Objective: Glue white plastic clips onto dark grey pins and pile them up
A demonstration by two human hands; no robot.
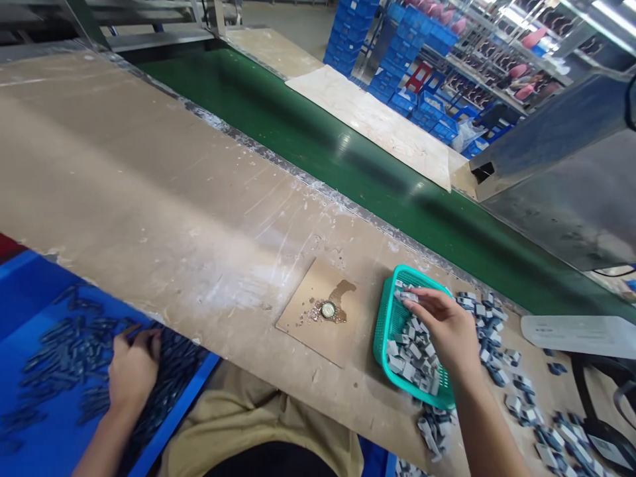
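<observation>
My left hand [132,371] reaches down into a blue bin [34,278] of small dark, slender plastic pieces [69,351]. Its fingers curl among the pieces, and what they grip cannot be made out. Over the far side of a green plastic basket [381,331], my right hand [444,324] is closed in a pinch on a small grey block-shaped piece [408,296]. Many similar grey pieces [415,354] lie in the basket below it. Between my hands, a small round metal cap-like thing [328,309] rests on a square board [311,298], with wet spots around it.
Assembled-looking grey-and-dark pieces [489,331] are scattered right of the basket. A translucent plastic strip [579,334] and black straps lie farther right. A green conveyor belt [298,142] runs behind the worktable [163,199]. A metal housing [571,179] stands over the belt; stacked blue crates [350,33] are beyond.
</observation>
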